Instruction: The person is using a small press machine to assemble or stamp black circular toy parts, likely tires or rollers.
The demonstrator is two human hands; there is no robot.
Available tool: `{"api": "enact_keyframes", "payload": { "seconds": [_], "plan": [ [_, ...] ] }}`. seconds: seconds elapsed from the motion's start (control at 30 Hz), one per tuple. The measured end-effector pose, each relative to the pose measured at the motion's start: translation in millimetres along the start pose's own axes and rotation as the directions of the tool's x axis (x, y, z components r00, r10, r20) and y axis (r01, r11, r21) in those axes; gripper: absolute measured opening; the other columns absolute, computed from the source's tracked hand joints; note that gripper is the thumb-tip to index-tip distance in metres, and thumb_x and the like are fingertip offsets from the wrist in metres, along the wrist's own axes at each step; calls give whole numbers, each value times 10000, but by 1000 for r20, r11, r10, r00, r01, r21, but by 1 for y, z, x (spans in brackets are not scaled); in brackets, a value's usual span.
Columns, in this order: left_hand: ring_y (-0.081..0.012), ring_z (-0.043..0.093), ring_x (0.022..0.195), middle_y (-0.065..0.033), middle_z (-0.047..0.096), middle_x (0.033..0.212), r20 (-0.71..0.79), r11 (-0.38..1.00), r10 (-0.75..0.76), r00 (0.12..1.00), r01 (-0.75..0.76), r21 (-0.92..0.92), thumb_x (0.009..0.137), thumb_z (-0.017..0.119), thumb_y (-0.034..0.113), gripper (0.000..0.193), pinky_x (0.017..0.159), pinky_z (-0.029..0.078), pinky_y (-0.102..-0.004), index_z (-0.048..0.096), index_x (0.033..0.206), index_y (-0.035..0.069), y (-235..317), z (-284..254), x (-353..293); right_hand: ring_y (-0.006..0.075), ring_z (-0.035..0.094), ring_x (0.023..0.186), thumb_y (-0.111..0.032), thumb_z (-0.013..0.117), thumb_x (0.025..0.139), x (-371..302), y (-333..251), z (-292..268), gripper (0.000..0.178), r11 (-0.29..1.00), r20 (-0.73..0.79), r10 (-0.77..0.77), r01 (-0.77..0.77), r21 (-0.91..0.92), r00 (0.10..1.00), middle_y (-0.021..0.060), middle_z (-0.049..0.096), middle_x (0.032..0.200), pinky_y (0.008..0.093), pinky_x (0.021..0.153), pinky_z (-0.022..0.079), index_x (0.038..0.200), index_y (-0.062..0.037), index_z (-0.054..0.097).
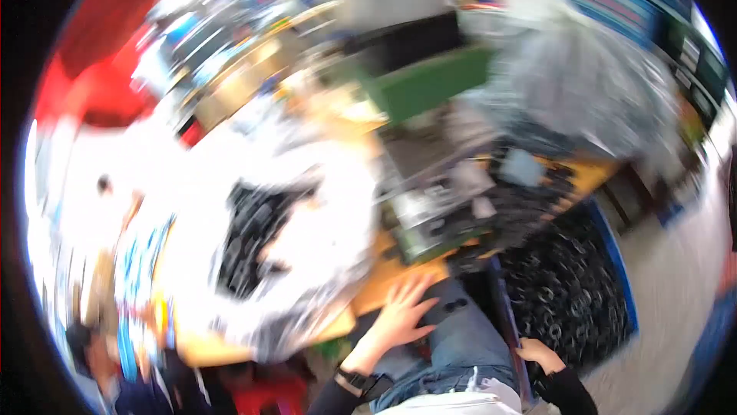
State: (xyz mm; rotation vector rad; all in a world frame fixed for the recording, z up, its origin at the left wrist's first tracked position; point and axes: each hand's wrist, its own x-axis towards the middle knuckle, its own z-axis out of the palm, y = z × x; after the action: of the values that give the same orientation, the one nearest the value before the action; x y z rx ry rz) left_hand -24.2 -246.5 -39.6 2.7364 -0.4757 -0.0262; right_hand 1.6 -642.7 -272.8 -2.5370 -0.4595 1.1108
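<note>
My left hand (401, 313) is open, fingers spread, over my jeans at the table's front edge. It wears a dark wristband, and no object shows in it. Two small round black pieces (455, 306) lie on the jeans beside its fingers. At my right side stands a blue crate (614, 265), filled with many small black ring-like parts (566, 292). My right hand (540, 355) is closed on the crate's near left edge, its fingertips curled over the wall. Motion blur hides finer detail.
A green machine (430, 81) stands on the wooden table (411, 267). Left of it lies a clear plastic bag (338, 261) with black parts. Large clear bags (583, 69) sit at the back right. Another person (146, 384) is at the lower left, by a red stool (269, 396).
</note>
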Motion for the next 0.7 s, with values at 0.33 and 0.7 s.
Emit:
{"api": "enact_keyframes", "payload": {
  "seconds": [0.33, 0.7],
  "plan": [
    [-300, 605, 884, -121, 638, 926, -775, 953, -275, 569, 268, -141, 772, 641, 55, 149, 758, 483, -377, 623, 916, 21, 16, -56, -133, 180, 628, 821, 12, 515, 873, -49, -240, -167, 175, 627, -570, -539, 747, 220, 620, 106, 647, 873, 276, 727, 486, 1022, 17, 607],
    [-347, 591, 890, -145, 599, 917, -438, 351, -839, 323, 936, 17, 649, 764, 272, 408, 753, 482, -428, 603, 952, 51, -160, -115, -153, 197, 636, 805, -8, 573, 848, -48, -258, -192, 122, 604, -669, -518, 782, 156, 533, 110, 659, 861, 270, 723, 479, 946, 16, 642]
  ]
}}
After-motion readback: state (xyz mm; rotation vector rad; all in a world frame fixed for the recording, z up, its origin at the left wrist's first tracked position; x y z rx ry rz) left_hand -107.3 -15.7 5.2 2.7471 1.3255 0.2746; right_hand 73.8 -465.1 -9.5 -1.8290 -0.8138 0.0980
